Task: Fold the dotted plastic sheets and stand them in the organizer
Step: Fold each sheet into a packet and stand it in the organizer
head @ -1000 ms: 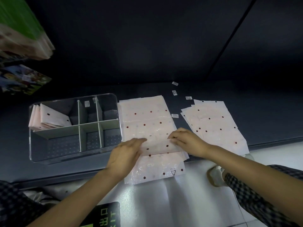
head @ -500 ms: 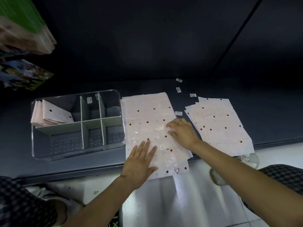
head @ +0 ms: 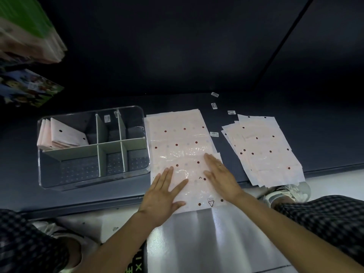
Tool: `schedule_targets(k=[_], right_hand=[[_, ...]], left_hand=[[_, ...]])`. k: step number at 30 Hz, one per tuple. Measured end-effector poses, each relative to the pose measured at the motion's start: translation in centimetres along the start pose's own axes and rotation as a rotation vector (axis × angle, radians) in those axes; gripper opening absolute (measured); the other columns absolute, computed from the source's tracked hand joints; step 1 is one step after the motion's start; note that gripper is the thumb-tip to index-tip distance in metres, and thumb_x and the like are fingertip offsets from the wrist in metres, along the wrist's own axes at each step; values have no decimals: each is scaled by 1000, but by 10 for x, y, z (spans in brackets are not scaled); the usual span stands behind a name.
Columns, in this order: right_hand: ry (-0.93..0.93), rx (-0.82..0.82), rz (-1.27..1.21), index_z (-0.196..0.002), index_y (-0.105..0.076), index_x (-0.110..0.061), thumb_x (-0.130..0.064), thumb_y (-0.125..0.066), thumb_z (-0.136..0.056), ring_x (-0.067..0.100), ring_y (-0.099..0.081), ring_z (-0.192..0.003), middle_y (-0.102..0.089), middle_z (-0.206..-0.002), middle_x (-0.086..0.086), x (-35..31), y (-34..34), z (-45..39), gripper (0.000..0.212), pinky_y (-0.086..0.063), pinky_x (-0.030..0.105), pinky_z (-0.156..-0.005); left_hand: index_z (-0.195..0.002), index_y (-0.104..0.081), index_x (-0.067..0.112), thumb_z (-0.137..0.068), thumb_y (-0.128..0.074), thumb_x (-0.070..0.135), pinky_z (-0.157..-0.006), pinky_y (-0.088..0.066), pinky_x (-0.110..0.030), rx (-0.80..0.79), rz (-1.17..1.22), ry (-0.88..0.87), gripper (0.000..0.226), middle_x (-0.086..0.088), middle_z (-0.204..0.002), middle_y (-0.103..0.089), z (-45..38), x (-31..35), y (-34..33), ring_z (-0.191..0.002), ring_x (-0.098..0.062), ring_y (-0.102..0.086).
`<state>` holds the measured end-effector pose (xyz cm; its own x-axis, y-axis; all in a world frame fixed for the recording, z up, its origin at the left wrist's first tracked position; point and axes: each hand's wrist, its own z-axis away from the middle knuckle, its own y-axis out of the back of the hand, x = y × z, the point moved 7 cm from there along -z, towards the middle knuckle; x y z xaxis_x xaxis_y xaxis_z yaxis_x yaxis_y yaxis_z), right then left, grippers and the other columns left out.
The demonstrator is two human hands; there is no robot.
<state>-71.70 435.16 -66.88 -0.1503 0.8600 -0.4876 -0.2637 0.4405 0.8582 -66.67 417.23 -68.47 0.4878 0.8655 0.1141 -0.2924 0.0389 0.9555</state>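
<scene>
Pale pink dotted sheet (head: pixel 178 142) lies flat and unfolded just right of the clear divided organizer (head: pixel 92 146), which has folded sheets (head: pixel 63 135) leaning in its back-left compartment, loose stack (head: pixel 262 148) further right.

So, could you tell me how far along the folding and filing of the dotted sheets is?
Early on. Done: a few folded sheets stand in the back-left compartment of the organizer; its other compartments hold no sheets. In hand: the left hand and right hand press flat on the near part of the sheet in front, not yet fully folded. Left: the fanned stack on the right.
</scene>
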Motion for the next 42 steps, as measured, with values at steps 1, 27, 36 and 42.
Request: schedule_targets(k=[1,27,36,42], right_hand=[[-5,-20,1,-150,-17,-20,-34,-40,-100,8,-14,-144,-18,-156,-6,10,5,4,58,-8,14,-111],[871,246,511,-67,-65,-15,-23,-61,-82,20,-63,-69,-67,-77,-3,-63,34,69,17,-51,27,-62],[713,-57,492,-134,-51,-15,-45,-80,-68,13,-54,-122,-57,-133,0,-39,10,59,78,-45,36,-101],[344,-217,109,-124,-61,-25,-11,-65,-82,13,-52,-115,-60,-118,2,-36,7,23,44,-44,22,-90]], left_hand=[[-137,28,42,-83,4,69,-114,18,-38,2,7,-3,65,-12,-148,36,2,-3,0,-137,-27,33],[-151,5,17,-103,-24,38,-116,12,-40,43,54,88,60,-3,-159,12,-17,39,11,-146,-24,10],[-121,-65,21,-58,-88,17,-76,-53,-30,341,173,-25,67,-5,-108,-66,7,22,32,-94,-24,-65],[-106,-70,7,-82,-65,-1,-83,-49,-34,350,583,63,26,-7,-102,-63,13,7,29,-97,-25,-58]])
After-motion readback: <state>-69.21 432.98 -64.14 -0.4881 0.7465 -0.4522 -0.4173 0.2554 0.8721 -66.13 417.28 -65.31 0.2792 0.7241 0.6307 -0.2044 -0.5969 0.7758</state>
